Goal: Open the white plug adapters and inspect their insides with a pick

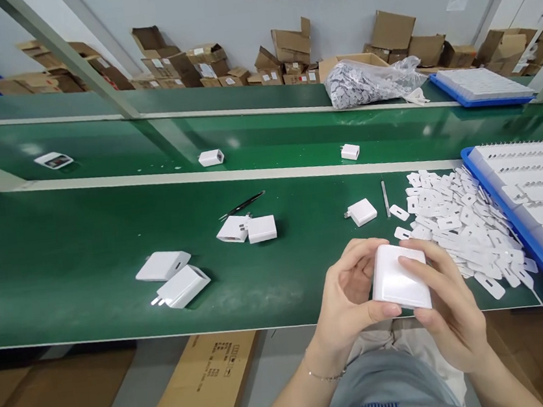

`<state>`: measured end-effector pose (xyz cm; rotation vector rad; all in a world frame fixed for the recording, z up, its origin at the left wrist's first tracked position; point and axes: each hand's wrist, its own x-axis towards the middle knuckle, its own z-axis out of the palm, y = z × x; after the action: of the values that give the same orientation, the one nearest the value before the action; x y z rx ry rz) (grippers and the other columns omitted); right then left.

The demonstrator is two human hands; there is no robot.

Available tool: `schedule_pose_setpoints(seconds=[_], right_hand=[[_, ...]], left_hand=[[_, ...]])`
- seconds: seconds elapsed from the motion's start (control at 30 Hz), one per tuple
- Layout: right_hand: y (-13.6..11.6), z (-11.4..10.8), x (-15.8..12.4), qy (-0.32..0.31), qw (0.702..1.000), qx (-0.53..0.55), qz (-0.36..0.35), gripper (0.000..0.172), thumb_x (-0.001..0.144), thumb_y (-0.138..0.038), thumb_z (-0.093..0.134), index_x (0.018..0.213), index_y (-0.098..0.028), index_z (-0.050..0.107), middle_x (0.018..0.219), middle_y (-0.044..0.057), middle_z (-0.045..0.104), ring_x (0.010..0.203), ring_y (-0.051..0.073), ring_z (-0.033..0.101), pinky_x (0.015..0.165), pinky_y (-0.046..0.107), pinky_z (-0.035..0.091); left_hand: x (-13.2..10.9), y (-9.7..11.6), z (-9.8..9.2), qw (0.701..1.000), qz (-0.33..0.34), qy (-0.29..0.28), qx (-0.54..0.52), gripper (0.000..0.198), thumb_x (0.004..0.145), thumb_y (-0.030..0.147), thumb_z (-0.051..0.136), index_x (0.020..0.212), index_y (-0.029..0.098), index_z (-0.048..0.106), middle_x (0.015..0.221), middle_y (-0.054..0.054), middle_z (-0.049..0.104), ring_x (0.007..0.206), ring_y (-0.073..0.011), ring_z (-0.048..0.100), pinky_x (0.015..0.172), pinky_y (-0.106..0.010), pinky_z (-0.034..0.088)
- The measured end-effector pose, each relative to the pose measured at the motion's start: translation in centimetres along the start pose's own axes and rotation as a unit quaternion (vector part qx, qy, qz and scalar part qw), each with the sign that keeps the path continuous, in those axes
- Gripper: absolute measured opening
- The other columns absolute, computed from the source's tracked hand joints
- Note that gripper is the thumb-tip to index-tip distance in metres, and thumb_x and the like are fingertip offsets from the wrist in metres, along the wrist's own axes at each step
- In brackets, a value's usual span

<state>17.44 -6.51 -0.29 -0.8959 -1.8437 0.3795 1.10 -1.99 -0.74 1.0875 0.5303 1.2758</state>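
Note:
Between both hands, over the front edge of the green bench, is a white charger block (398,279). My left hand (348,293) grips its left side, with the thumb along the lower edge. Fingers of my right hand (447,301) lie over its top face and right side. A heap of small white slotted plates (455,222) spreads just right of the hands. Another white charger (361,212) lies behind them, beside a thin grey tool (385,197). Farther left are two chargers touching (261,229), black tweezers (242,205) and one more pair of chargers (183,287).
A blue tray (524,227) with white inserts borders the plates on the right. Chargers (211,158) stand on the green strip beyond a pale rail (151,180). Farther back are a plastic bag (365,82), another blue tray (483,84) and cardboard boxes (292,44).

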Motion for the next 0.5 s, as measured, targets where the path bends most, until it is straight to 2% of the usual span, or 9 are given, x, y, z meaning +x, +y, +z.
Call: schedule_pose_setpoints(seconds=[0.13,0.23,0.3,0.37,0.43,0.5], right_hand=[[-0.3,0.7,0.4,0.046,0.998,-0.009,-0.029,0.041,0.103,-0.019,0.046,0.141,-0.028,0.058,0.136,0.013,0.053,0.127,0.029,0.053,0.091,0.043,0.056],[-0.2,0.8,0.6,0.069,0.997,0.022,-0.010,0.037,0.102,-0.016,0.046,0.132,-0.029,0.064,0.135,0.012,0.054,0.128,0.028,0.054,0.091,0.042,0.056],[0.2,0.2,0.7,0.037,0.997,0.061,0.038,0.035,0.102,-0.018,0.051,0.128,-0.033,0.068,0.137,0.009,0.054,0.129,0.027,0.054,0.095,0.041,0.055],[1.0,-0.7,0.7,-0.010,0.985,0.131,0.114,0.031,0.101,-0.025,0.056,0.127,-0.037,0.069,0.139,0.007,0.056,0.130,0.026,0.055,0.099,0.040,0.054],[2.1,-1.5,0.5,-0.014,0.948,0.236,0.212,0.034,0.101,-0.041,0.057,0.134,-0.040,0.065,0.142,0.006,0.057,0.127,0.026,0.058,0.098,0.040,0.057],[3.0,-1.7,0.1,0.017,0.895,0.327,0.303,0.045,0.099,-0.055,0.056,0.141,-0.040,0.059,0.142,0.007,0.060,0.122,0.025,0.062,0.093,0.039,0.059]], left_hand=[[-0.1,-0.2,0.8,0.998,-0.018,0.022,-0.053,0.055,0.053,0.041,0.099,0.102,0.028,0.080,0.097,-0.003,0.062,0.085,-0.0185,0.066,0.075,-0.027,0.059],[-0.1,-0.4,1.1,0.996,-0.022,0.042,-0.076,0.054,0.054,0.038,0.099,0.104,0.029,0.081,0.097,-0.001,0.061,0.088,-0.0175,0.066,0.080,-0.026,0.058],[0.0,-0.6,0.9,0.995,-0.028,0.055,-0.073,0.052,0.056,0.038,0.098,0.105,0.029,0.081,0.097,-0.002,0.062,0.093,-0.0195,0.067,0.084,-0.028,0.058],[0.3,-0.9,0.5,0.996,-0.037,0.061,-0.055,0.050,0.058,0.039,0.097,0.105,0.029,0.081,0.097,-0.003,0.064,0.098,-0.0221,0.068,0.089,-0.031,0.058],[0.7,-1.2,0.1,0.998,-0.040,0.053,-0.024,0.052,0.059,0.042,0.097,0.107,0.027,0.081,0.101,-0.005,0.066,0.102,-0.0250,0.068,0.094,-0.035,0.058],[1.0,-1.6,0.2,0.999,-0.032,0.025,0.030,0.057,0.060,0.046,0.096,0.111,0.026,0.079,0.108,-0.008,0.068,0.107,-0.0281,0.068,0.097,-0.039,0.057]])
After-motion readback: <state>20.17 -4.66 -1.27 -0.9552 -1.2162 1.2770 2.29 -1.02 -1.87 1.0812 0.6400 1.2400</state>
